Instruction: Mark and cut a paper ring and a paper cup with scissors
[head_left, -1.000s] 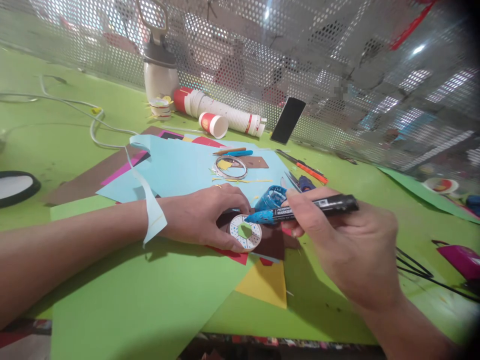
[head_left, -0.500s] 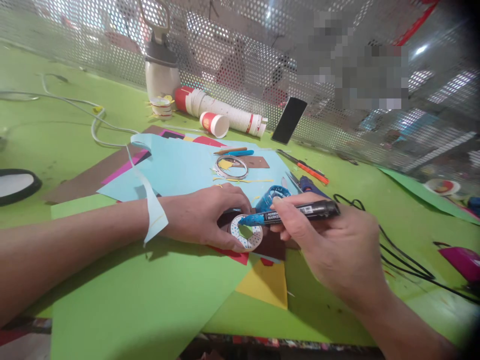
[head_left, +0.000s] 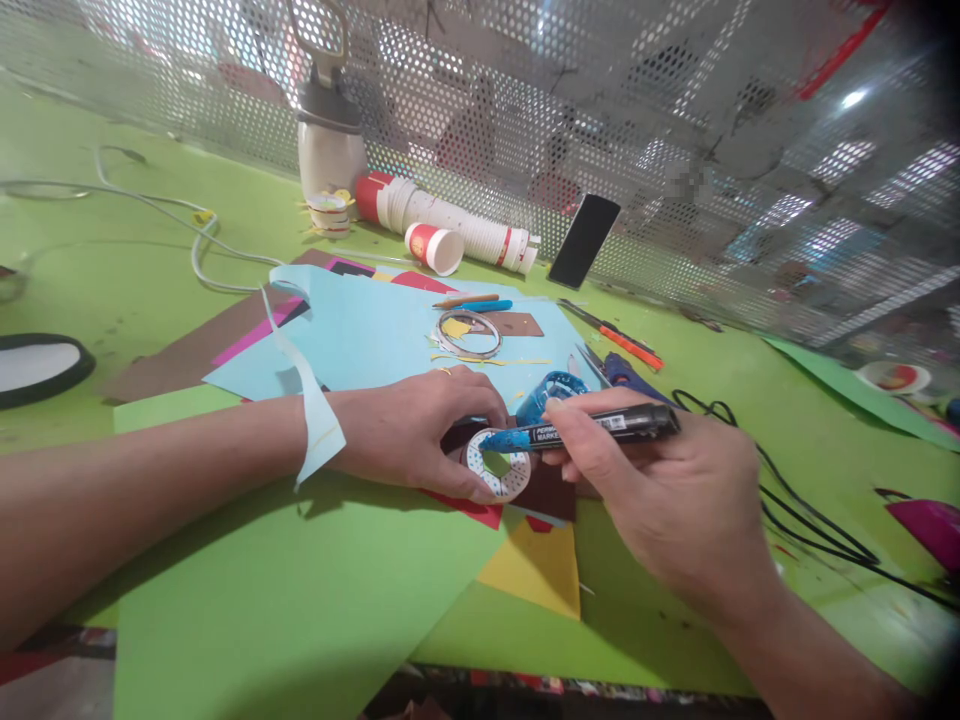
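Note:
My left hand [head_left: 412,428] is closed around the edge of a small white ring [head_left: 511,484], thumb in front and fingers behind. Blue dots and thin dark lines divide the ring's face, and its middle looks green. A black and blue permanent marker [head_left: 577,430] is pinched in my right hand [head_left: 675,480]. The marker's tip meets or hovers just over the ring's upper left part; contact is hard to make out. Dark brown paper [head_left: 551,487] lies beneath, with a blue tape dispenser [head_left: 553,392] just behind the marker. A light blue paper strip [head_left: 321,430] hangs at my left wrist.
Green paper [head_left: 285,590], yellow paper [head_left: 536,570] and light blue paper [head_left: 375,345] cover the table. Behind stand a sprayer bottle [head_left: 330,150], stacked paper cups [head_left: 465,225] and a phone [head_left: 585,242]. Scissors [head_left: 592,365] and a black cable [head_left: 810,530] lie right.
The view has shifted slightly, so the table things sit a little further right in the picture. The marker stays at the ring's upper left; both hands keep their grip.

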